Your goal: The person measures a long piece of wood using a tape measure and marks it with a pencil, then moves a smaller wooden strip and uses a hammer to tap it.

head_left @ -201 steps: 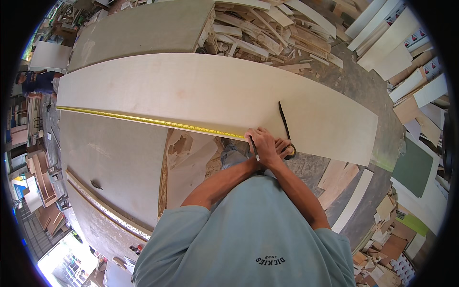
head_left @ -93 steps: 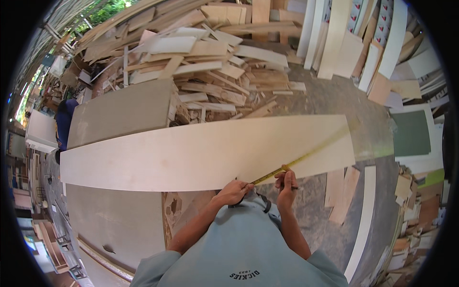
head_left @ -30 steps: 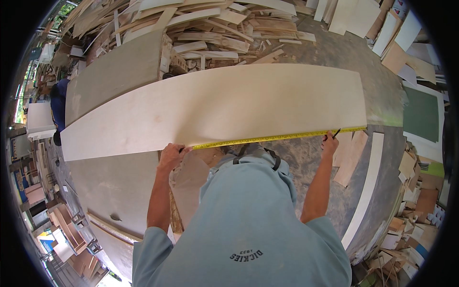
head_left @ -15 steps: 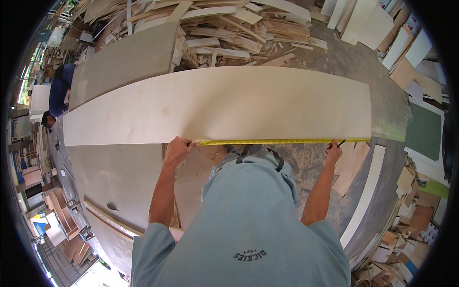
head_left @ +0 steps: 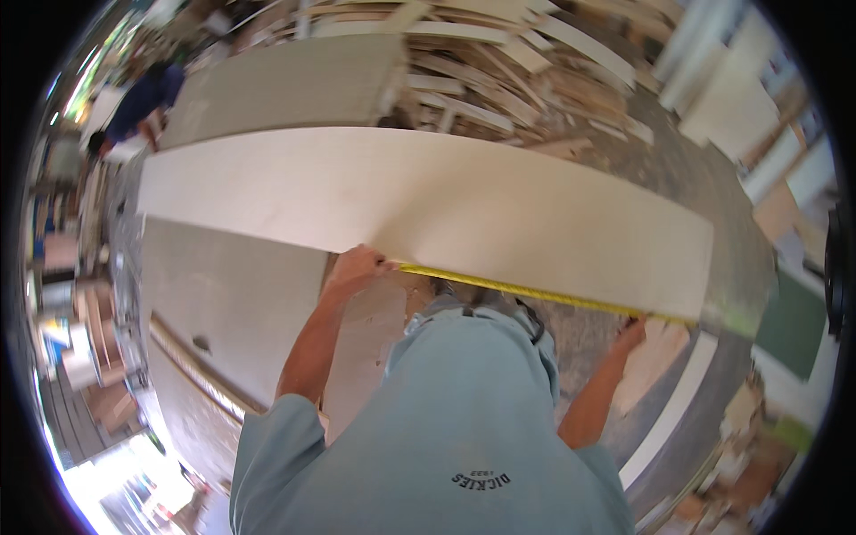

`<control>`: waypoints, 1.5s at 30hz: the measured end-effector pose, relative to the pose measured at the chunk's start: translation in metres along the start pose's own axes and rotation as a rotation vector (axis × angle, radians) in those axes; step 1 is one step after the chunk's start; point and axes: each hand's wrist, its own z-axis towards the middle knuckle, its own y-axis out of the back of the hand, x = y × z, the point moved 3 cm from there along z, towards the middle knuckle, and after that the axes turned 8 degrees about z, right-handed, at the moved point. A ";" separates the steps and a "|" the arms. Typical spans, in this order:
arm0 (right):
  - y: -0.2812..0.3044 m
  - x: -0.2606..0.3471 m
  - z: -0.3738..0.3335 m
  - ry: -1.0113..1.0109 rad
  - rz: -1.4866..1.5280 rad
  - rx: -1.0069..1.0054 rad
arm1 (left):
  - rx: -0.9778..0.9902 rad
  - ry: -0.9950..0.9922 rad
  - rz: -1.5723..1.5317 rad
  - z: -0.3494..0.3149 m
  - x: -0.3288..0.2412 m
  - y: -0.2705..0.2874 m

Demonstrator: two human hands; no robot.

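Observation:
A long pale wooden board [head_left: 428, 196] lies across in front of me. Along its near edge stretches a yellow tape measure [head_left: 535, 292], reaching to the right end. My left hand [head_left: 358, 267] is closed on the tape's left end at the board's edge. My right hand [head_left: 631, 335] is closed at the same edge near the right end, touching or just below the tape. Half a second ago a thin dark pencil showed in its fingers; now blur and the hand itself hide it.
Grey-topped work surfaces [head_left: 232, 285] lie under and beyond the board. Piled wood offcuts [head_left: 499, 80] lie beyond it. A white strip [head_left: 669, 410] is at the right, with leaning panels [head_left: 740, 80] behind. Another person [head_left: 147, 102] bends down at the far left.
The view has turned, so the board now slopes down to the right. My right hand appears lower, still near the tape; my left hand keeps its hold.

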 end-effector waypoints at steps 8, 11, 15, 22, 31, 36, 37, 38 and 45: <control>0.026 -0.048 0.091 0.827 -1.265 0.232 | -0.062 -0.001 0.133 0.010 0.019 -0.033; -0.009 -0.031 0.083 0.646 -1.501 0.248 | -0.082 0.095 0.088 -0.009 0.002 -0.026; -0.098 -0.008 0.017 0.538 -0.929 0.508 | -0.177 0.113 0.070 0.012 -0.017 -0.029; -0.204 -0.007 -0.075 0.613 -0.726 0.928 | -0.374 0.257 -0.179 -0.053 -0.043 -0.078; -0.194 -0.017 -0.159 0.664 -0.601 1.025 | -0.394 0.243 -0.338 -0.174 -0.045 -0.153; -0.153 -0.036 -0.211 0.731 -0.523 1.020 | -0.532 0.253 -0.496 -0.261 -0.037 -0.213; -0.141 -0.043 -0.222 0.741 -0.499 1.019 | -0.551 0.265 -0.459 -0.282 -0.039 -0.228; -0.131 -0.050 -0.234 0.747 -0.472 1.020 | -0.569 0.279 -0.421 -0.304 -0.040 -0.243; -0.049 -0.088 -0.318 0.774 -0.386 1.038 | -0.740 0.498 -0.636 -0.476 -0.057 -0.341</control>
